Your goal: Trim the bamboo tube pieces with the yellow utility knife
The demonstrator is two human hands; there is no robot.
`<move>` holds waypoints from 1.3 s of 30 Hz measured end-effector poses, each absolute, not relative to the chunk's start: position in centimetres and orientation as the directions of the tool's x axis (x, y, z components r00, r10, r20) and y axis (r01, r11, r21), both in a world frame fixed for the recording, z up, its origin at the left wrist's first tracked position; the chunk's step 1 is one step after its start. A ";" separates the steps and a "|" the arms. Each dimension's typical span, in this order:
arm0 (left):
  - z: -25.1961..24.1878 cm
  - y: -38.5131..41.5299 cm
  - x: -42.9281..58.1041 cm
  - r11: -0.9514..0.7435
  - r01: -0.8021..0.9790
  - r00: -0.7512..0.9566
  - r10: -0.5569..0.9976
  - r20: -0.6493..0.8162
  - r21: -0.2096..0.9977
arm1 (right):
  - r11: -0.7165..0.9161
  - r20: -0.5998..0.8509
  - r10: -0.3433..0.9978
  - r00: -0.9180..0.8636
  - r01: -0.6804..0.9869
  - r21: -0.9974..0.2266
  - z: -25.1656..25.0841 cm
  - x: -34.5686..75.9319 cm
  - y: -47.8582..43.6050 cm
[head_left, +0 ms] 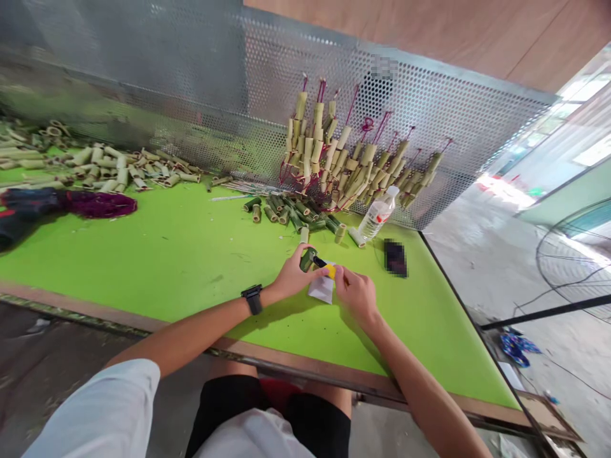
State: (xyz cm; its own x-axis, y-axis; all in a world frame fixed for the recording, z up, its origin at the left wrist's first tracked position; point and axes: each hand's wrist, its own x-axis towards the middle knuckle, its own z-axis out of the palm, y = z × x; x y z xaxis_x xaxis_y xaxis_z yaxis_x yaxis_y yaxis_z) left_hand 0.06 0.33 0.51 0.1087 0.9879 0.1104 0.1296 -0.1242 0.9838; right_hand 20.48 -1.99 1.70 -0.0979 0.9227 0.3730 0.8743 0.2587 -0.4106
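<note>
In the head view, my left hand [294, 275] is closed around a short green bamboo piece [308, 258] over the table. My right hand [357, 294] grips a yellow and black utility knife [329, 271], whose black front end points at the bamboo. My left thumb lies close to the knife's yellow part. Beneath the hands a pale sheet of paper [321, 291] lies on the green tabletop [214, 254]. Just behind them stands a short light bamboo piece [304, 235], with a loose heap of green bamboo pieces [296, 213] farther back.
Bamboo strings with purple cord [329, 152] hang on a perforated metal panel [200, 108]. A plastic bottle [379, 213] and a dark blurred object [395, 257] stand to the right. Cut bamboo [121, 168], purple cord [102, 203] and a dark power tool [28, 213] lie left.
</note>
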 end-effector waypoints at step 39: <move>-1.4 1.1 0.0 -0.139 0.156 0.191 0.976 0.108 0.978 | 0.309 0.180 0.951 -0.252 0.718 -0.623 1.4 21.4 -1.0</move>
